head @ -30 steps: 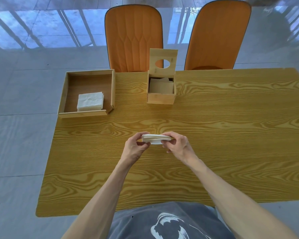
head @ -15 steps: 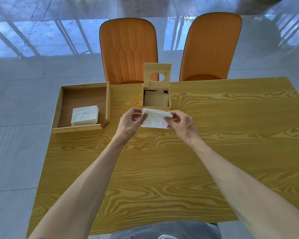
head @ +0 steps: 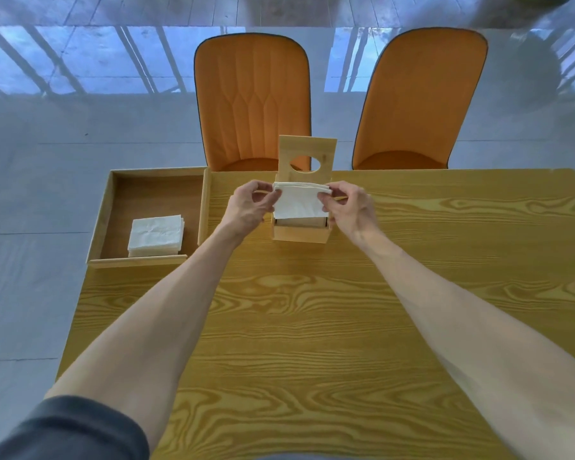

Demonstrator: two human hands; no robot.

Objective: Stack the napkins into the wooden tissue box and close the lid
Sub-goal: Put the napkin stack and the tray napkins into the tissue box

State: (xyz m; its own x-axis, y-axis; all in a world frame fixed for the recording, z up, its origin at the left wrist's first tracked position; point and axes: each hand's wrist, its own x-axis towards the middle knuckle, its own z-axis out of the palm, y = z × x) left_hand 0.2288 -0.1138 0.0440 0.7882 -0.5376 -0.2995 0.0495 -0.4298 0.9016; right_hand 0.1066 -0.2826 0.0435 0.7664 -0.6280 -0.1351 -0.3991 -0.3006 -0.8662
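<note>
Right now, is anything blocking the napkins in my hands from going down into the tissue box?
Nothing visible: the napkins hang right over the open tissue box, and its lid stands upright behind.

Both hands, left and right, pinch a napkin bundle by its ends above the open box, lid upright, while a napkin stack lies in the tray on the counter.

Open wooden tissue box with its lid standing upright at the back, blocking any reach from behind (the top opening is covered by a held napkin bundle). A tray wall stands near its left; the surface right of it lies bare.
</note>
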